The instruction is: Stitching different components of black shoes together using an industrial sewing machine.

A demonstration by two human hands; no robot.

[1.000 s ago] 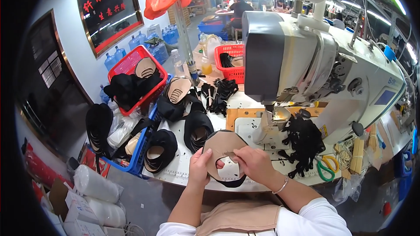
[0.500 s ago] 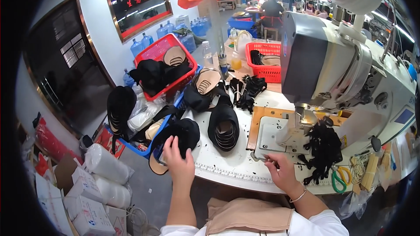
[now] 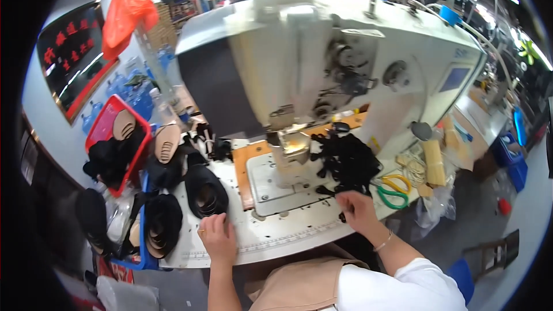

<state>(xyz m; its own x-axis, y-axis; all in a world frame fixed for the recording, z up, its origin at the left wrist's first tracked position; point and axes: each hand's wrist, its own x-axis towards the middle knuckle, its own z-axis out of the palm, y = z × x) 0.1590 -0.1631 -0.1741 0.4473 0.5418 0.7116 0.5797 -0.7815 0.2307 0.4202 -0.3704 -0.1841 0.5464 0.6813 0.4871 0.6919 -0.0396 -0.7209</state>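
Observation:
My left hand (image 3: 219, 237) is at the table's front edge, fingers bent forward and apart. Its fingertips are at the near end of a black shoe upper (image 3: 205, 187) with strappy slits; whether they touch it is unclear. Right of the sewing machine's plate (image 3: 266, 193), my right hand (image 3: 358, 212) is closed, fingers curled down. A small dark bit shows under its fingertips, too blurred to name. Just beyond that hand lies a heap of short black strips (image 3: 348, 161). Above the plate is the sewing machine head (image 3: 288, 75).
A red basket (image 3: 146, 144) and a blue crate (image 3: 145, 256) with black uppers stand at the left. Right of the strips lie green-handled scissors (image 3: 393, 198), a yellow-handled pair (image 3: 400, 183), and coiled cord (image 3: 413, 170). An orange bag (image 3: 129, 17) hangs at upper left.
My view has swung right, shifting the scene leftward. My left hand has left the black upper over the crate for the one on the table. My right hand is now closer to the black strips.

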